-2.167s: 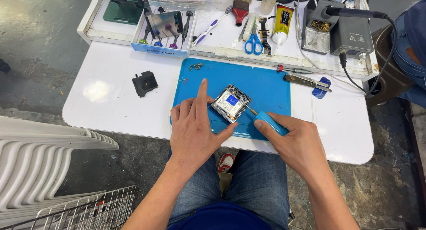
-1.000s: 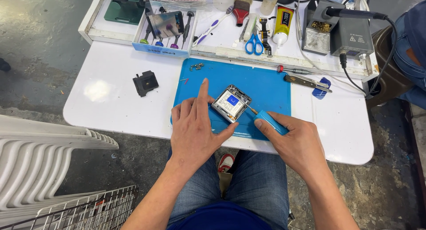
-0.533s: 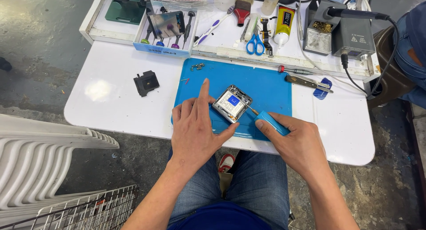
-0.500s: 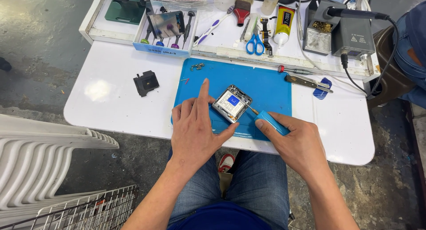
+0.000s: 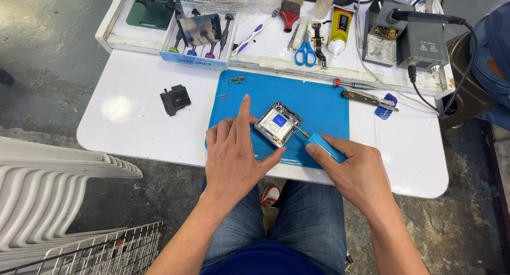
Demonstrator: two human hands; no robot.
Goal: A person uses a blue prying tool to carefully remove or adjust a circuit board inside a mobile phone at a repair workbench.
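A small opened electronic device (image 5: 277, 124) with a silver frame and a blue patch inside lies on a blue work mat (image 5: 319, 102). My left hand (image 5: 234, 158) rests flat on the mat beside it, index finger stretched up and thumb against the device's near edge. My right hand (image 5: 356, 171) grips a blue-handled screwdriver (image 5: 325, 146), whose thin tip touches the device's right side.
A small black part (image 5: 175, 99) lies on the white table (image 5: 409, 158) to the left. At the back stand a tool tray (image 5: 197, 31), blue scissors (image 5: 305, 53), a brush (image 5: 289, 9), a glue tube (image 5: 340, 28) and a soldering station (image 5: 419, 36). White stacked chairs (image 5: 48, 195) sit lower left.
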